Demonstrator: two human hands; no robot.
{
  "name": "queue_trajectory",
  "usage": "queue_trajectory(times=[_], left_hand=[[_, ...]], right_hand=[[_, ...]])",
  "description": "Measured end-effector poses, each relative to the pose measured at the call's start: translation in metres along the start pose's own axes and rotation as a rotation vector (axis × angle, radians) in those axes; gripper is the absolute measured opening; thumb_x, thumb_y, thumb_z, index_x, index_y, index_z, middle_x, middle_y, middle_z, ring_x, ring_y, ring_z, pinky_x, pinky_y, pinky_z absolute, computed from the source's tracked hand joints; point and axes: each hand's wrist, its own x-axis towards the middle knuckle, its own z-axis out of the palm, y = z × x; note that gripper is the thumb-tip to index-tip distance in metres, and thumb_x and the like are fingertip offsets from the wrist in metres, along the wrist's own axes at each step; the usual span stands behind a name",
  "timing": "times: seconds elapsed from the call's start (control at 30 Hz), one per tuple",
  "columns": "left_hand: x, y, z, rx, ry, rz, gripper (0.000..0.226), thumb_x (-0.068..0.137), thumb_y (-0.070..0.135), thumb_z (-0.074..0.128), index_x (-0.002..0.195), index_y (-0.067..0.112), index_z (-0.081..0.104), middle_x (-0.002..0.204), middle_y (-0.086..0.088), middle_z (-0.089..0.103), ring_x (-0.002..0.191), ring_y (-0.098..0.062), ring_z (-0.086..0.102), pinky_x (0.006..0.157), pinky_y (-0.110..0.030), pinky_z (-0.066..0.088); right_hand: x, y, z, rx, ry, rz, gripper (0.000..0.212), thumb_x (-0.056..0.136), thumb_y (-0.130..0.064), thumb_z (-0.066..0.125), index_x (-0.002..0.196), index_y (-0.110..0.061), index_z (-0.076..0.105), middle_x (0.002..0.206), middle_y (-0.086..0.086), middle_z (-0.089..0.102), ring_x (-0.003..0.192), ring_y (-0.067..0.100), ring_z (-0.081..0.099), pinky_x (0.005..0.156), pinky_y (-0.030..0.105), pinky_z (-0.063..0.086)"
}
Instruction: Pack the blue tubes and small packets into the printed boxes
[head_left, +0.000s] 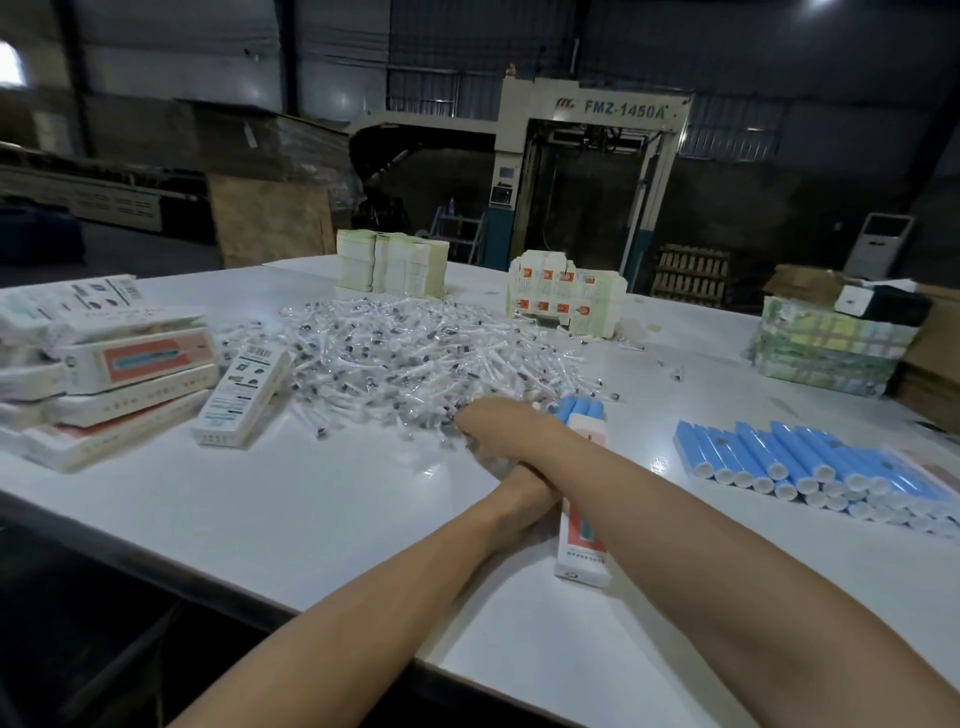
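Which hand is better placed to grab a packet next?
Right. The right hand touches the packet pile; the left hand, partly hidden, is at the printed box holding blue tubes.

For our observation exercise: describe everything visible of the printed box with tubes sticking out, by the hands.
The printed box is a long, slim white cardboard-looking carton with a red panel. It lies on the white table, far end open, blue tubes sticking out. The left hand rests against it; the right forearm crosses above.

Walls: dark corrugated sheeting, far back.
Light: dim; bright window (10, 65) upper left, ceiling lamp (815, 8) upper right.
Machine (587, 171): tall, pale, marked FMZ-1450A, centre back.
Table (260, 509): white, glossy, filling the foreground.
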Motion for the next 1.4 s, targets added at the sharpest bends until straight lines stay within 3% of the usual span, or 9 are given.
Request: queue_trajectory(times=[0.07,0.13,0.3,0.53,0.73,1.0,1.13,1.23,1.4], left_hand=[[-0.001,0.001,0.001,0.052,0.008,-0.012,0.009,0.113,0.02,0.054,0.112,0.016,0.062,0.099,-0.011,0.074,0.084,-0.02,0.073,0.084,-0.039,0.062],[-0.006,0.004,0.003,0.116,0.021,-0.013,0.011,0.113,0.021,0.053,0.108,0.015,0.061,0.107,-0.016,0.072,0.096,-0.025,0.073,0.097,-0.044,0.058],[-0.014,0.01,0.002,0.216,-0.001,0.255,0.02,0.107,0.001,0.052,0.121,0.01,0.062,0.11,-0.023,0.076,0.094,-0.029,0.08,0.081,-0.041,0.065],[-0.024,0.025,0.002,0.271,0.063,0.502,0.035,0.089,0.048,0.086,0.117,0.039,0.069,0.106,0.015,0.081,0.098,-0.005,0.078,0.072,-0.018,0.06],[-0.023,0.024,0.004,0.305,0.053,0.582,0.047,0.077,0.068,0.087,0.118,0.054,0.067,0.114,0.013,0.081,0.102,-0.014,0.08,0.083,-0.036,0.067],[-0.026,0.025,0.006,0.341,0.065,0.635,0.043,0.081,0.062,0.088,0.117,0.053,0.066,0.109,0.02,0.08,0.1,-0.003,0.077,0.07,-0.019,0.062],[-0.027,0.025,0.006,0.282,0.041,0.62,0.077,0.08,0.057,0.09,0.142,0.053,0.046,0.117,0.002,0.08,0.104,-0.021,0.08,0.085,-0.042,0.067],[-0.026,0.025,0.005,0.281,0.019,0.658,0.089,0.087,0.044,0.089,0.154,0.054,0.032,0.115,0.001,0.081,0.106,-0.02,0.079,0.08,-0.031,0.065],[-0.025,0.023,0.0,0.289,0.014,0.669,0.086,0.089,0.044,0.088,0.154,0.053,0.032,0.118,0.003,0.08,0.107,-0.02,0.078,0.08,-0.031,0.065]], right_hand=[[-0.001,-0.001,-0.001,-0.043,0.0,-0.031,0.032,0.095,-0.001,0.061,0.126,-0.009,0.062,0.103,0.009,0.067,0.091,0.028,0.066,0.081,0.045,0.06],[-0.005,-0.001,-0.004,-0.048,0.101,-0.025,0.025,0.091,-0.001,0.064,0.115,-0.01,0.063,0.102,0.008,0.065,0.091,0.027,0.063,0.076,0.044,0.058],[-0.049,0.012,-0.02,0.339,0.667,0.05,0.015,0.096,-0.007,0.056,0.086,-0.014,0.048,0.083,0.0,0.053,0.074,0.018,0.049,0.064,0.035,0.045],[-0.156,0.06,-0.033,1.13,1.286,0.237,0.036,0.099,-0.009,0.067,0.128,-0.02,0.048,0.091,0.002,0.076,0.087,0.012,0.073,0.077,0.021,0.059],[-0.189,0.078,-0.024,1.217,1.266,0.357,0.028,0.098,-0.01,0.068,0.122,-0.018,0.055,0.089,0.003,0.078,0.084,0.017,0.075,0.078,0.027,0.062],[-0.19,0.067,-0.024,1.188,1.024,0.306,0.024,0.092,-0.007,0.074,0.114,-0.014,0.066,0.097,0.009,0.073,0.082,0.019,0.076,0.077,0.03,0.063],[-0.188,0.059,-0.024,1.065,0.912,0.292,0.018,0.09,-0.014,0.078,0.108,-0.013,0.074,0.095,0.0,0.076,0.088,0.008,0.071,0.078,0.022,0.058],[-0.186,0.053,-0.017,0.914,0.871,0.319,0.01,0.095,-0.021,0.073,0.101,-0.016,0.079,0.1,-0.003,0.072,0.092,0.004,0.065,0.081,0.021,0.051],[-0.186,0.043,0.01,0.913,1.029,0.372,0.026,0.104,-0.02,0.062,0.129,-0.018,0.07,0.125,-0.002,0.061,0.116,0.006,0.057,0.1,0.02,0.044]])
